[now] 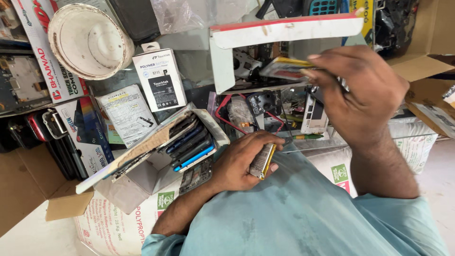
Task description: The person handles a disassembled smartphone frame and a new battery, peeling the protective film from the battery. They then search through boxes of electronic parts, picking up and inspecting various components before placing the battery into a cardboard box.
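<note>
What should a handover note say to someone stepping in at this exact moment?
Left hand: closed around a flat yellow-edged battery, held low over the lap.
Right hand: raised, fingers pinching a second flat battery with a yellow edge at the mouth of the white box with the red rim.
Nearby: a cardboard box of stacked phones sits left of the left hand; a white bowl lies at top left.
Done: one battery is in each hand.
Left: neither battery is set down; whether the right one is going in or coming out cannot be told.
</note>
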